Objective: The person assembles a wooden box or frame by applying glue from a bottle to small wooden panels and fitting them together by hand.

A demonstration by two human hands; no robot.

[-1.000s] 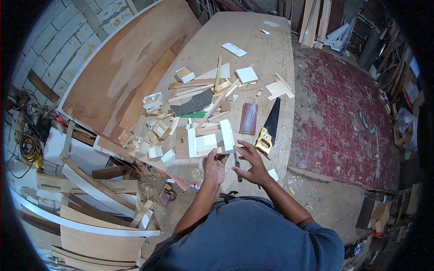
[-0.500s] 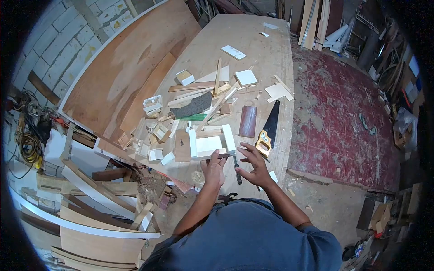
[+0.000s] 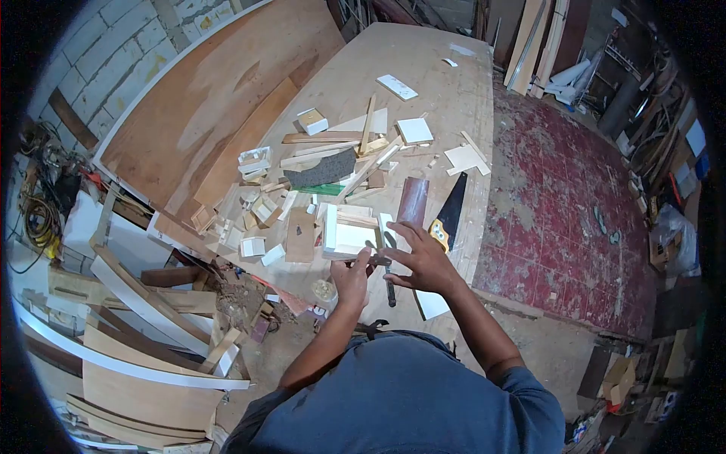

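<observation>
A small white-and-wood box (image 3: pixel 352 239), with an open top, is at the near edge of the workbench. My left hand (image 3: pixel 351 281) grips its near side, thumb up along the wall. Spread fingers of my right hand (image 3: pixel 429 259) reach to the box's right side, with fingertips close to the white end wall. Between my hands is a hammer-like tool with a dark handle (image 3: pixel 391 292); its upper part is partly hidden by my fingers. Right of the box lie a reddish-brown block (image 3: pixel 414 200) and a handsaw (image 3: pixel 453 206) with a yellow-and-white handle.
Wood strips, small box pieces and a dark grey abrasive sheet (image 3: pixel 324 169) clutter the workbench (image 3: pixel 446 91) beyond the box. A clear jar (image 3: pixel 324 292) is left of my left hand. A large brown panel (image 3: pixel 219 106) leans along the left. Curved wood pieces (image 3: pixel 151 303) fill the lower left.
My right hand has moved up and left toward the box's right side. The box is slightly turned and shifted right, with my left hand still on it.
</observation>
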